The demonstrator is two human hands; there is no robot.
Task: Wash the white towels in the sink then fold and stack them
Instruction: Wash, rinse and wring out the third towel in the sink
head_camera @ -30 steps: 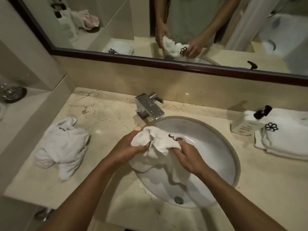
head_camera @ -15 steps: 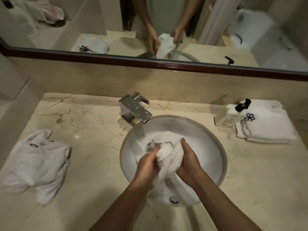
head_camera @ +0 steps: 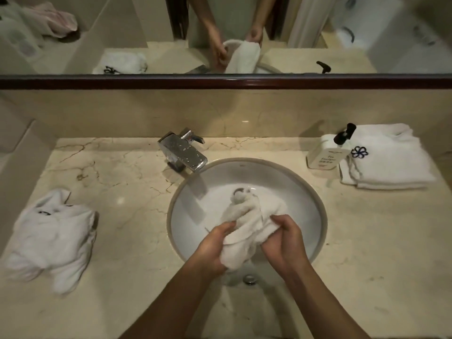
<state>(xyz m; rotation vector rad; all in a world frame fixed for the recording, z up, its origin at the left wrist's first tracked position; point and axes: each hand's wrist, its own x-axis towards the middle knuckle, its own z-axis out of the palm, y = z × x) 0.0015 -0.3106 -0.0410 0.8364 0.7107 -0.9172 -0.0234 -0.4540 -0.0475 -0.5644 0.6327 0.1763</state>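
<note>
Towel (head_camera: pixel 247 223) bunched over the sink (head_camera: pixel 315 194): your left hand (head_camera: pixel 212 250) and right hand (head_camera: pixel 283 241) both grip it, fingers curled tight around the cloth.

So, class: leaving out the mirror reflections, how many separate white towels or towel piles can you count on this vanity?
3. One towel is gripped by both hands over the sink; a crumpled pile lies on the counter at left; a folded stack sits at right. Either pile may hold several.
</note>
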